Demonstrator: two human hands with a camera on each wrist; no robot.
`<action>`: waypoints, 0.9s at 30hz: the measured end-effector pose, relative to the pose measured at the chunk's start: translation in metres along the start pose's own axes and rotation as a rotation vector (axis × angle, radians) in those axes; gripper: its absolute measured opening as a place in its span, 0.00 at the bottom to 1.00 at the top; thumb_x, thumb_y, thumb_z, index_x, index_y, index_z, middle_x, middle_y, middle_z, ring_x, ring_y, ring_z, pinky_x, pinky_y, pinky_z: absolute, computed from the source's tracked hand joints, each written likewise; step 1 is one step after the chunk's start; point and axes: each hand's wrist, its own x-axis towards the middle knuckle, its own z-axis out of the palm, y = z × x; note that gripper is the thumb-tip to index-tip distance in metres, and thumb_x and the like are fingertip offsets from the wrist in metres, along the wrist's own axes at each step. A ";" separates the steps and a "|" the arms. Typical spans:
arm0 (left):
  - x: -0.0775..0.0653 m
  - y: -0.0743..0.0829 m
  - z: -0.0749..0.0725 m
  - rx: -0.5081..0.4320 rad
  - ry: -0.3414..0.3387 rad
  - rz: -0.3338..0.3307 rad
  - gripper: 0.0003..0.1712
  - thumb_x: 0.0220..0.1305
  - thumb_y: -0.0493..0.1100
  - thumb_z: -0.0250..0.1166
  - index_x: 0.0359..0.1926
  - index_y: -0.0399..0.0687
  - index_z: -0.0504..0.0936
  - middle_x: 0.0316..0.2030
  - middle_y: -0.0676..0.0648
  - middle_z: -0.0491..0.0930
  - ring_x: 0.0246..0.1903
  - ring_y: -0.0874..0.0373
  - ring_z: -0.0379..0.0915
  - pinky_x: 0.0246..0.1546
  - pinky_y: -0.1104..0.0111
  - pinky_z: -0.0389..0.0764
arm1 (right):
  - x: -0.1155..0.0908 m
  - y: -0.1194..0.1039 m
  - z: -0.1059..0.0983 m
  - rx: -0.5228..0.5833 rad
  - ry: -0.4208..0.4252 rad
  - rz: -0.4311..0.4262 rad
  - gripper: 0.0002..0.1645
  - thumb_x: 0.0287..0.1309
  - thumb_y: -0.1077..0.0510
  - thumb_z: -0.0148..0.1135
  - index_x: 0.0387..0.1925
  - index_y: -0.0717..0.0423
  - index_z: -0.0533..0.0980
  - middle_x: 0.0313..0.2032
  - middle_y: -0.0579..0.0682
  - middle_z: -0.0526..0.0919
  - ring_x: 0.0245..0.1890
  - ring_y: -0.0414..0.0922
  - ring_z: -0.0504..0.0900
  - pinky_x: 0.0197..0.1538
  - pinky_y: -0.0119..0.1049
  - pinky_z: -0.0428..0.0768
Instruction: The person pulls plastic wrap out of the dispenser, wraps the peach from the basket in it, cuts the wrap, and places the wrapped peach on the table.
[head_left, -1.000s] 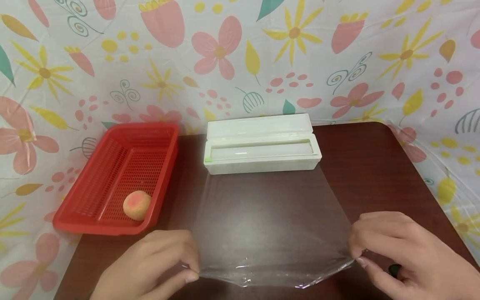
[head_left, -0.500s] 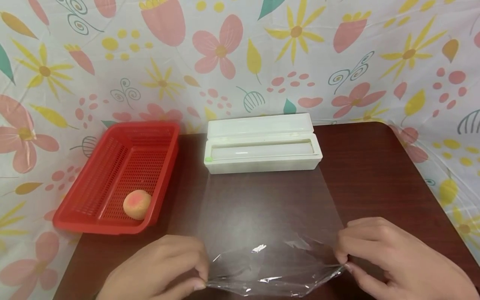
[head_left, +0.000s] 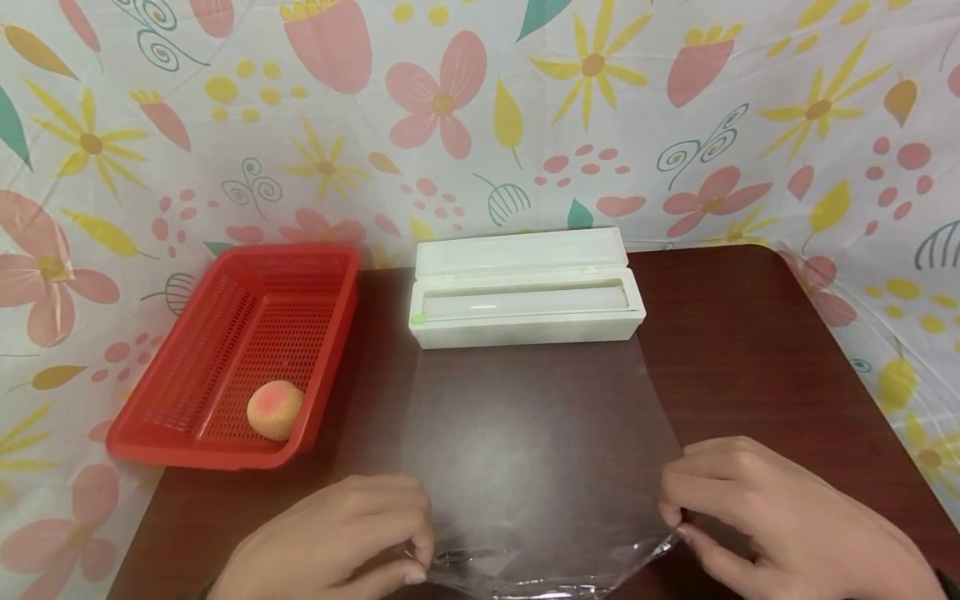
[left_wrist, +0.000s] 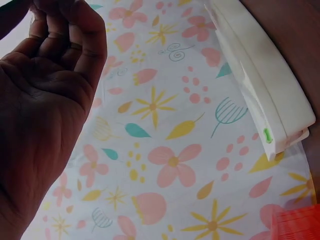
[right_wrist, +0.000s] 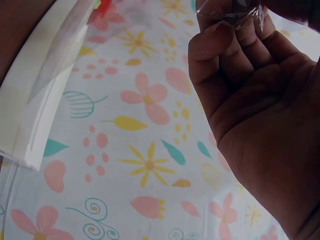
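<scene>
Clear film (head_left: 525, 433): left hand (head_left: 337, 537) and right hand (head_left: 757, 517) pinch its near edge, we judge to spread it; left contact shows poorly.

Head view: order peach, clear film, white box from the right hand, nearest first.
1. Clear film: pinched in the right hand, at its left.
2. White box: ahead and to the left, lid open.
3. Peach: far left, inside the red basket.
</scene>
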 end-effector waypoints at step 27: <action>-0.001 -0.034 0.016 0.123 -0.002 0.054 0.13 0.65 0.40 0.72 0.38 0.61 0.75 0.32 0.65 0.71 0.36 0.71 0.71 0.54 0.83 0.70 | -0.001 0.014 0.019 -0.089 -0.146 0.123 0.28 0.45 0.67 0.72 0.32 0.31 0.68 0.31 0.23 0.64 0.30 0.23 0.65 0.37 0.16 0.64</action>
